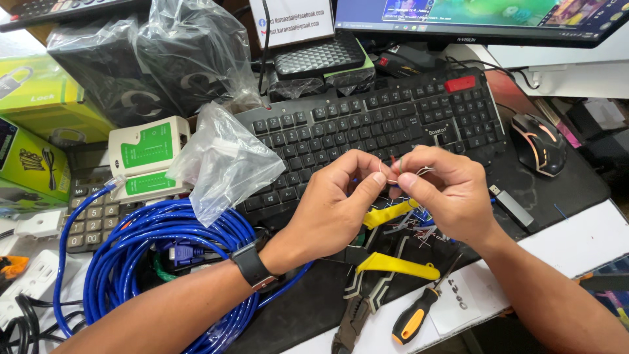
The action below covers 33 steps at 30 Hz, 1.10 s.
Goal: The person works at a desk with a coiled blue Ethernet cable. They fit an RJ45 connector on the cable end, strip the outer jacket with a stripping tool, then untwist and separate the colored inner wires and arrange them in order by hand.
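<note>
Head view looks down on a crowded bench [583, 242] where a person works with both hands raised just above a black keyboard [373, 131]. The left hand [334, 203], with a dark smartwatch [252, 265] on its wrist, pinches the thin coloured wires [393, 172] between thumb and forefinger, fingers closed narrow around them. The right hand [452, 193] meets it from the other side, its thumb and forefinger also closed tight on the same small wires, so the two hands nearly touch at the fingertips. The wires sit between both hands, over the near edge of the keyboard. Just below the hands lies a crimping tool with yellow handles [390, 252], with short wire offcuts scattered beside it. A screwdriver with an orange and black handle [416, 314] lies near the right forearm. A large coil of blue network cable [151, 255] rests to the left, under the left forearm, and a white and green cable tester [147, 157] lies beyond it, beside a crumpled clear plastic bag [219, 160]. A black mouse [538, 144] sits to the right of the keyboard.
</note>
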Each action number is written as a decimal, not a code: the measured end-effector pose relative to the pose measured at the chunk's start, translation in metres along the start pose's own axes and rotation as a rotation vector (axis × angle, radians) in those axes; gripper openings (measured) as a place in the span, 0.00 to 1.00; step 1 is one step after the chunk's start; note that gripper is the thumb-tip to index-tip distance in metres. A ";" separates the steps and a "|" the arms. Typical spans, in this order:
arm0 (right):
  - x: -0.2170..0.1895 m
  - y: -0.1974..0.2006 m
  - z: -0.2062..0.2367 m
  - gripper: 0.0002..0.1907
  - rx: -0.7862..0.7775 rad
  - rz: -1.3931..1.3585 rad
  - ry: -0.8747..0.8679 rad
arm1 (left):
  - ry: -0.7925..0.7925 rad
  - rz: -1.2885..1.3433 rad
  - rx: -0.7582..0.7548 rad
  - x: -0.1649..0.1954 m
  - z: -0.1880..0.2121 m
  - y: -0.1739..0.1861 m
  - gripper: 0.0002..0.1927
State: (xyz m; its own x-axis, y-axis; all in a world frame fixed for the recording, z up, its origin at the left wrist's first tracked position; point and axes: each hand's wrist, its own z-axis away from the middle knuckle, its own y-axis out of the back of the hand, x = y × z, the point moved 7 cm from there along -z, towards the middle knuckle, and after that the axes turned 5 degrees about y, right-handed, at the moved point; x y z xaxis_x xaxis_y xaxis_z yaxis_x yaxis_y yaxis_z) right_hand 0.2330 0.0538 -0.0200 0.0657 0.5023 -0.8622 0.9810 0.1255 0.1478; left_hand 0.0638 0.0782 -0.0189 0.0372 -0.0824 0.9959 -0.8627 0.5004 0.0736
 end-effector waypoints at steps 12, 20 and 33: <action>0.013 -0.015 0.005 0.05 -0.076 -0.174 -0.156 | 0.019 0.358 -0.008 -0.017 -0.009 -0.001 0.07; 0.018 -0.006 0.005 0.04 0.122 -0.082 -0.163 | 0.046 0.256 0.011 -0.010 -0.006 0.004 0.11; 0.004 -0.014 0.012 0.03 0.097 0.024 0.035 | -0.102 -0.158 0.155 0.017 0.008 0.007 0.07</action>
State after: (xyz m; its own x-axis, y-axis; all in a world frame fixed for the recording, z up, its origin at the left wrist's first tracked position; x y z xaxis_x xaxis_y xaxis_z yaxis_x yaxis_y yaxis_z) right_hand 0.2222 0.0438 -0.0314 0.0851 0.5336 -0.8415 0.9924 0.0300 0.1194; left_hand 0.0548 0.0735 -0.0022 0.1336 -0.2394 0.9617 -0.9175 0.3370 0.2113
